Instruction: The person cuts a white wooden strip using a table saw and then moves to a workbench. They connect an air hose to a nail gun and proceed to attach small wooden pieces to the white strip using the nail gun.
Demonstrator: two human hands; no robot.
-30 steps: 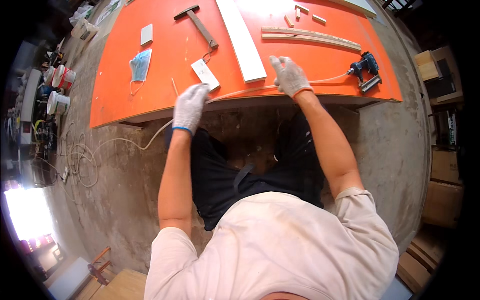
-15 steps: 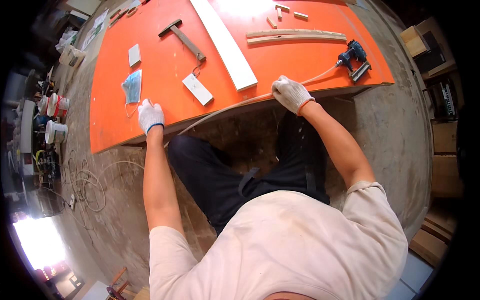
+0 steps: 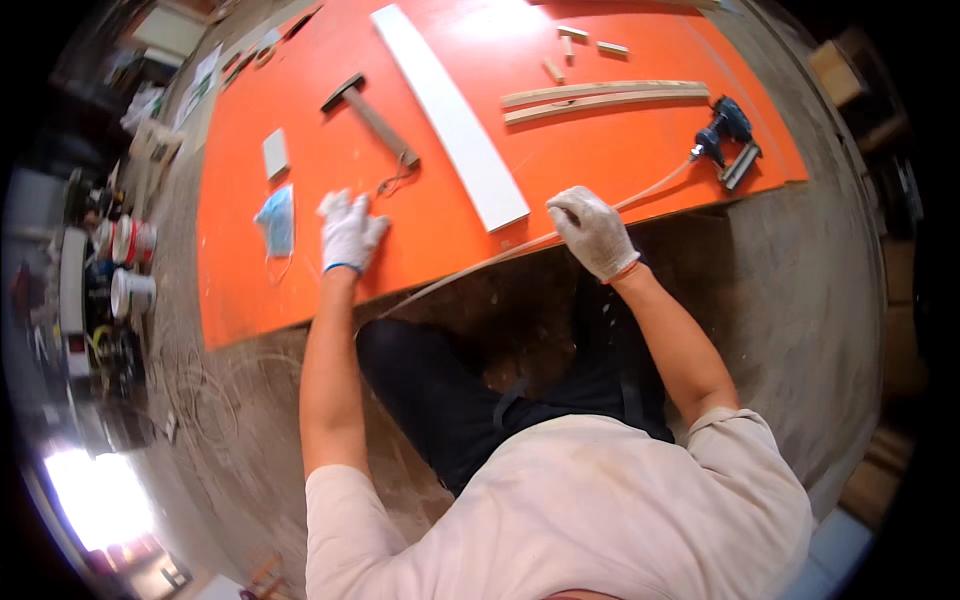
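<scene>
Partly behind right hand (image 3: 594, 233): hose (image 3: 516, 250)

A pale, thin hose (image 3: 490, 262) crosses the orange table (image 3: 440, 225) edge.

No text, label, number or sign could be read with certainty. On the white tub (image 3: 132, 293) and the red-banded tub (image 3: 134, 241) at the left, the sides were too blurred for any wording to be made out. On the pale sheets (image 3: 198, 85) at the upper left, any print was too small and smeared to be read. On the nailer (image 3: 738, 120), no lettering could be told.
</scene>
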